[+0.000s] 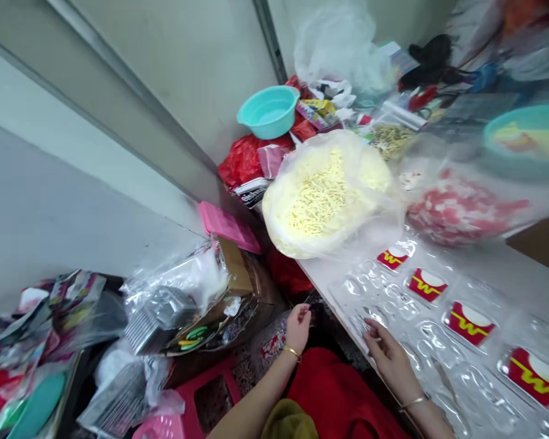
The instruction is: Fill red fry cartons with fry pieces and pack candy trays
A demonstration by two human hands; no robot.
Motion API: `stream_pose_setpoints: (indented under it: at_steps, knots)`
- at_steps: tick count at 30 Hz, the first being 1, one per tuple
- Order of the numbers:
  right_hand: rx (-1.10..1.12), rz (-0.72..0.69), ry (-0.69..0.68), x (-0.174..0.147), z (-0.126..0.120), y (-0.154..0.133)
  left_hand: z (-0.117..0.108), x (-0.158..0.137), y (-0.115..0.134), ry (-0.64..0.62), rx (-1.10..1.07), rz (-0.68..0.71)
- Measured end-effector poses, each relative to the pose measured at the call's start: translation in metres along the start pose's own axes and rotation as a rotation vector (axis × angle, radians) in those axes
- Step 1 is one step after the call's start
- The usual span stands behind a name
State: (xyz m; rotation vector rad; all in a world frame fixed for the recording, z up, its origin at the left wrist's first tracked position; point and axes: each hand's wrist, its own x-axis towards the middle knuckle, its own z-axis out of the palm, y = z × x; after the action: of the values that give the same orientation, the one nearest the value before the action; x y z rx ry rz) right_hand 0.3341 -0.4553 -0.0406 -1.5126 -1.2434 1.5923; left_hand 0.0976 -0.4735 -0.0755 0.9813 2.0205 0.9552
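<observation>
My left hand [298, 326] is over the gap beside the table, its fingers curled together; anything in them is too small to make out. My right hand [391, 363] reaches over the table's near edge, fingers slightly apart with nothing visible in them. Beneath and beyond it lie clear plastic blister trays [398, 299] in rows. Several of their compartments hold red fry-box shapes [470, 323] with a yellow W. Past the trays, a big clear bag [279, 201] lies open, full of small pale-yellow sticks [318, 201]. Beside it is a bag of red and white pieces [457, 207].
A turquoise basin [269, 113] rests on red bags by the wall; another basin [526, 131] with yellow pieces stands at right. On my left are a cardboard box [235, 265] with plastic packaging, a pink lid [229, 227] and a pink stool [210, 390].
</observation>
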Motion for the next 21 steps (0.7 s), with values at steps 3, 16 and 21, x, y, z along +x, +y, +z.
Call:
stream_pose_setpoints:
  at_steps: [3,16,21]
  knots:
    - [-0.164,-0.108,-0.135,0.026,0.043,-0.021,-0.04,0.011,-0.051,0.114,-0.116,-0.218]
    - [-0.992,-0.711,-0.35,0.23,0.269,-0.008,-0.117,0.194,-0.164,0.142,-0.303,-0.504]
    - [-1.104,-0.773,-0.492,0.257,0.27,0.013,-0.109,0.278,-0.205,0.136,-0.297,-0.557]
